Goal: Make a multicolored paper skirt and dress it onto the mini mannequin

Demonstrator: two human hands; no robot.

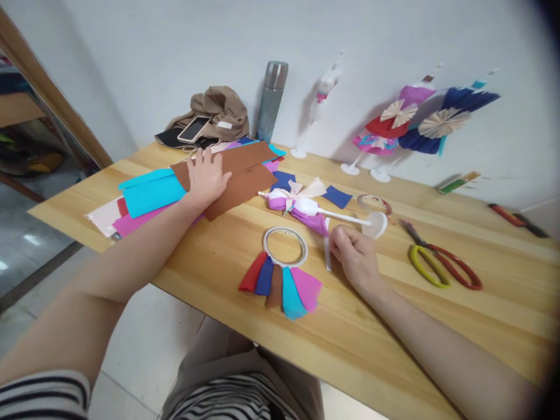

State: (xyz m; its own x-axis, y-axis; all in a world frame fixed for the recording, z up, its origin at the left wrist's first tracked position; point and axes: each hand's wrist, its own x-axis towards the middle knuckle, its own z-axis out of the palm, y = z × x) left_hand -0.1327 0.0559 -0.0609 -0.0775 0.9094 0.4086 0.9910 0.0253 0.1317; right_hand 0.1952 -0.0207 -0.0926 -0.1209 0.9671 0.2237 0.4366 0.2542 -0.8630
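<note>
The right grip (pixel 356 256) was curled into a loose fist beside a narrow white strip (pixel 328 245); whether it pinched the strip's edge, I could not tell. The left grip (pixel 207 178) lay flat, its fingers spread over brown paper (pixel 238 189) on a stack of coloured sheets.

Just beyond the right grip, the white stemmed form (pixel 305 206) lay on its side on the tabletop (pixel 350 344), its round base toward that grip. It looked partly covered: violet paper sat around its upper part and hung below the middle, with much of the white showing. Nearer the person, a tape ring (pixel 305 251) lay above five fanned paper pieces (pixel 274 286), apart from the form.

By the wall, two forms seemed further along: one in violet, red and pink (pixel 385 128), one in dark blue (pixel 455 116), each with a pleated cream fan. A third, mostly bare form (pixel 324 96) wore only a pink band (the least dressed standing).

No brand or writing could be read; the pale label (pixel 224 125) on the brown cloth (pixel 223 105) looked blank, and the flask (pixel 270 105) showed no legible name.
</note>
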